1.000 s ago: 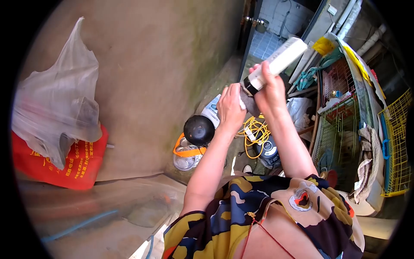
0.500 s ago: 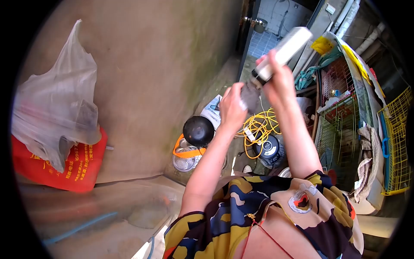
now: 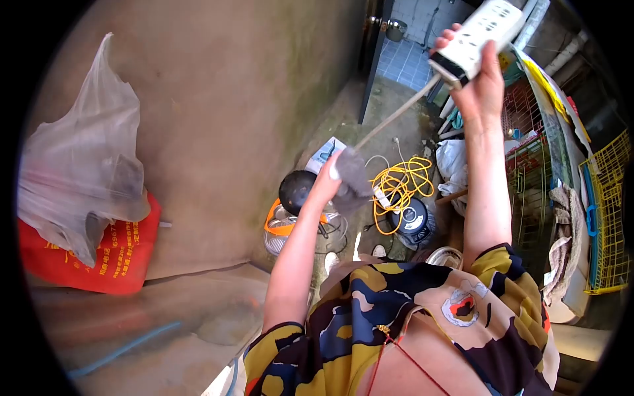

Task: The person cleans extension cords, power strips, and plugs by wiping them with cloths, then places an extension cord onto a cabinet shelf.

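"Gripping a white power strip, high up and away to the right, in the right grip!"

"Firmly?"

"Closed around the lower half, thumb along one side, fingertips along the other, sockets facing back this way."

"And in the left grip?"

"Clutching a bunched grey cloth, lower down, well apart from the strip."

"Anything between the two?"

"Yes, a pale cord, stretched slantwise from the strip's black end down to the cloth! Cannot tell its path inside the folds, hidden there."

"And underneath?"

"Look right of the cloth: a loose tangle of yellow cable down at the floor, partly overlapping a dark round appliance in this view."

"Over by the left wrist?"

"Spot a black rounded object, near a small printed box, with an orange band just below."

"Go wider!"

"Past the right forearm, wire cages, then a yellow wire rack at the edge. Up top, through the doorway, blue tiles. Far left, by a brown wall, a translucent plastic bag in front of a red bag."

"And down low?"

"Peeking out beyond the patterned shirt, two pale shoes."
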Tool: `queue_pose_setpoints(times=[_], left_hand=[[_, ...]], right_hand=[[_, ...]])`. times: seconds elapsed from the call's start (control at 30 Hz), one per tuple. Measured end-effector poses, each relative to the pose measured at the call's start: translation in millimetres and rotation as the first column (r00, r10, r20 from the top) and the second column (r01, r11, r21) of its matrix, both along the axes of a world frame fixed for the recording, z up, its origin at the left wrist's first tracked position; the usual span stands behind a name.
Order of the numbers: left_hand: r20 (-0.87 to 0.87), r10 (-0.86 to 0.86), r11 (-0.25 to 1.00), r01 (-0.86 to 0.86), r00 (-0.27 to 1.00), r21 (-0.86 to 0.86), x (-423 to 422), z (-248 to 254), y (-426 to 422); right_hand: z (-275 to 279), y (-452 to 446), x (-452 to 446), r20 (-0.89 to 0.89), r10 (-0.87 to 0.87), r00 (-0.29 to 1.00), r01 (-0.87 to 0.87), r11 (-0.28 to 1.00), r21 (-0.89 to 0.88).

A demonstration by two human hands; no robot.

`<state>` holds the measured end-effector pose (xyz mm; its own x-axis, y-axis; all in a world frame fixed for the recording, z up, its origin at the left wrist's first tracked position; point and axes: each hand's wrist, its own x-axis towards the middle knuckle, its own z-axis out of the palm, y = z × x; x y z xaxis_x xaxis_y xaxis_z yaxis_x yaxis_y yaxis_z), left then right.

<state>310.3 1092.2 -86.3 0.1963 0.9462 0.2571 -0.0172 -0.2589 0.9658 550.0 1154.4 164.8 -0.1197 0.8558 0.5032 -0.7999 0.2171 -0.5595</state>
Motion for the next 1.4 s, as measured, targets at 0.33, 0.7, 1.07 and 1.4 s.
queue_pose_setpoints(times=[0.33,0.7,1.07,1.4], left_hand=[[0.037,-0.200,0.960,0.188,0.979,0.205,25.4,123.0,41.2],[-0.212,0.044,0.994,-0.064,0.976,-0.090,-10.9,-26.1,-0.2],[-0.103,-0.007,0.995,0.017,0.995,0.103,4.8,73.7,23.9],[-0.288,0.047,0.997,-0.065,0.957,-0.053,-9.0,-2.4,-12.3]], right_hand=[[-0.6,-9.8,-83.2,0.125,-0.016,0.992,0.030,0.993,-0.112],[65.3,31.4,11.6,-0.087,-0.023,0.996,0.040,0.980,0.194],[-80.1,23.3,-65.5,0.245,0.099,0.964,0.005,0.919,-0.394],[-33.6,67.0,22.6,0.019,0.360,0.933,-0.360,0.933,-0.024]])
